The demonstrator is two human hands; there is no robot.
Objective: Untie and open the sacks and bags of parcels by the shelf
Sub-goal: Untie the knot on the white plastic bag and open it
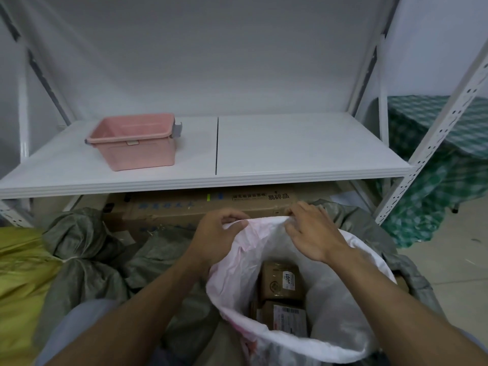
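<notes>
A white, pink-tinged plastic bag [340,328] stands open on the floor in front of the shelf, and brown cardboard parcels [281,283] show inside it. My left hand [216,233] grips the far rim of the bag with curled fingers. My right hand [311,231] holds the same rim a little to the right, its fingertips tucked over the edge. To the left lies a grey-green woven sack [79,260], bunched shut at its neck, and beside that a yellow sack [18,273]. Another grey sack [412,270] sits behind the white bag on the right.
A white metal shelf [290,154] spans the view, with a pink plastic basket [134,141] on its left half. Under it lies a long cardboard box [206,207] with printed labels. A green checked cloth [435,165] covers something at the right, past the shelf post.
</notes>
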